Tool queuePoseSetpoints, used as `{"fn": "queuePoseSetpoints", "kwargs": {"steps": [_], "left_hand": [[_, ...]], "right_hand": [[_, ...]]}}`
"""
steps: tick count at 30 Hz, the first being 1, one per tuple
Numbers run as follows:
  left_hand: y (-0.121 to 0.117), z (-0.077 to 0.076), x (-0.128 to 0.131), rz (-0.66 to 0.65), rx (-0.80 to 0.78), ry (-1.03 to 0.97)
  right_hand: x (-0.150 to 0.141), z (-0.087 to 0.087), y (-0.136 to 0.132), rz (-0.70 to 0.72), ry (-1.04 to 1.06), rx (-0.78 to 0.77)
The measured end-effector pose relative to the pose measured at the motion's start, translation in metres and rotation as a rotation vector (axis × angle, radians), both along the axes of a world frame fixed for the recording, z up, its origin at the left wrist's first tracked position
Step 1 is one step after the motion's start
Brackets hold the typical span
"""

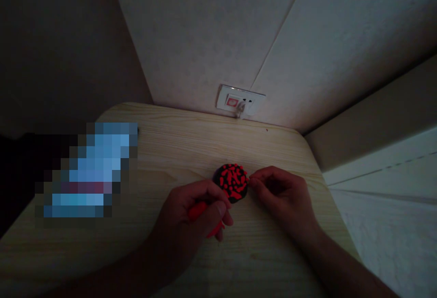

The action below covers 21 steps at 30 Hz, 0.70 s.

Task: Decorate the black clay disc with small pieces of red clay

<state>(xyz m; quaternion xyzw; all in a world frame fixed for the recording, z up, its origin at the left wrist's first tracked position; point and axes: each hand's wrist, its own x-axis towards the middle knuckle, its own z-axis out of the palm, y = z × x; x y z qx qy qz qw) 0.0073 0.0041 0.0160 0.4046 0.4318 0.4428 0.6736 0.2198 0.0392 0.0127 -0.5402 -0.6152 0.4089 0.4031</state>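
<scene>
On the wooden table sits a round black disc point(232, 182), its top dotted with several small red blobs and short red strips. My left hand point(201, 211) is curled just below and left of it, closed around a soft-looking red lump point(197, 210) that shows between the fingers. At the disc's right edge is my right hand point(283, 193), thumb and forefinger pinched together by a red dot on the rim. Whatever may be between those fingertips is too small to make out.
The light wooden table point(170, 138) meets a pale wall with a socket plate point(241, 100) holding a plug. A blurred-out bluish rectangular object point(99, 161) lies at the left. Past the table's right edge is a pale surface point(392, 234).
</scene>
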Motion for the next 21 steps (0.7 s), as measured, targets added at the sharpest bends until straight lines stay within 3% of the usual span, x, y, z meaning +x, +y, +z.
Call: {"fn": "queuePoseSetpoints", "kwargs": {"steps": [21], "left_hand": [[0.0009,0.0024,-0.0004,0.003,-0.009,0.021]], "right_hand": [[-0.0014,0.0013,-0.0010,0.020,-0.022,0.000]]}}
